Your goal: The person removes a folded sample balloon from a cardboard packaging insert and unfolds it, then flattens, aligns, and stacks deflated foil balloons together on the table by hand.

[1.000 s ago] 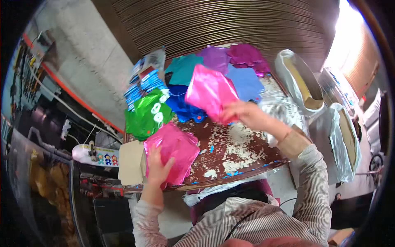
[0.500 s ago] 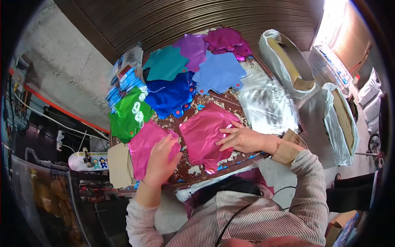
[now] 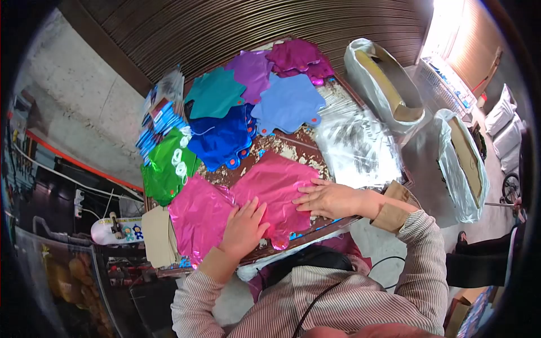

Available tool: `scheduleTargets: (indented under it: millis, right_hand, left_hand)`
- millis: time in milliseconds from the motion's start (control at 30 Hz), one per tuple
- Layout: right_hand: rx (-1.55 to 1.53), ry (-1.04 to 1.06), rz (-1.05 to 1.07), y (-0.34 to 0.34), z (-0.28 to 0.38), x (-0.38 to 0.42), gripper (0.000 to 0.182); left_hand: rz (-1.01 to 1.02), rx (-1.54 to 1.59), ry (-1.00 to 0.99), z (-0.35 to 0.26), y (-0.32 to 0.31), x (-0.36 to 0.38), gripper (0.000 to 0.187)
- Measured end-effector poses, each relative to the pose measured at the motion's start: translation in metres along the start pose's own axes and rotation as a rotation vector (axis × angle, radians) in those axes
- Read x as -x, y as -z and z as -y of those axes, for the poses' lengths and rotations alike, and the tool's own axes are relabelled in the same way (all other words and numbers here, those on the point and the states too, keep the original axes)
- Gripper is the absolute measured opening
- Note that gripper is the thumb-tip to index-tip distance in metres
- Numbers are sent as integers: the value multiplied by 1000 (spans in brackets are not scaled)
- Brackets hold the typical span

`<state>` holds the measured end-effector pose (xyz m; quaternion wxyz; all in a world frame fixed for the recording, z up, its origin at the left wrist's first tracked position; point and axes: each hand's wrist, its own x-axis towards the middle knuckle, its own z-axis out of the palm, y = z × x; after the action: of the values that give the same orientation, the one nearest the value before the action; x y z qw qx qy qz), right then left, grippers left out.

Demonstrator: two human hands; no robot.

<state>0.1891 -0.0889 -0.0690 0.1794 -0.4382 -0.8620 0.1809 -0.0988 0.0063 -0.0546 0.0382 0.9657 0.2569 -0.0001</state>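
Observation:
Two flat, shiny pink foil balloons lie side by side at the near edge of the table. My right hand [image 3: 326, 199] rests palm down, fingers spread, on the right side of the right pink foil balloon [image 3: 273, 177]. Where the two pink pieces meet, my left hand [image 3: 243, 230] lies with its fingers stretched out, touching the foil. The left pink foil balloon [image 3: 198, 211] sits beside my left wrist. A rounded tab [image 3: 280, 241] of the right one hangs toward the table's front edge. Neither hand grips anything that I can see.
Behind lie flat foil pieces in green [image 3: 160, 174], dark blue [image 3: 220, 143], teal [image 3: 214, 93], purple [image 3: 251, 70], light blue [image 3: 290, 104] and magenta [image 3: 293, 53]. Clear plastic bags [image 3: 360, 146] lie right, beside tall open sacks [image 3: 414, 115]. Tan cardboard [image 3: 158, 236] sits at left.
My left hand has come down and moved right, from the left pink foil to where the pieces meet. The right pink foil has shifted left and lies flatter. The view has shifted slightly.

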Motion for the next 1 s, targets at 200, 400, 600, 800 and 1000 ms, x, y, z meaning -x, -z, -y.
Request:
scheduleTargets:
  millis: [200,400,600,800,1000]
  right_hand:
    - [33,-28,84,31,6,-3,32]
    - [86,-489,-202,86,-24,-28,31]
    - [-95,-690,-1208,68,-120,-63,24]
    - [-34,-652,-1338,28,-144,-59,21]
    - [-86,-693,-1281,41,-141,-55,18]
  left_hand:
    - [-61,10,25,-10,5,11,46]
    - [-234,68,-133,9,40,-33,38]
    - [-312,309,-82,5,49,-145,32]
    - [-416,242,-65,12,4,-233,31]
    - [-262,3,-82,17,-12,-275,27]
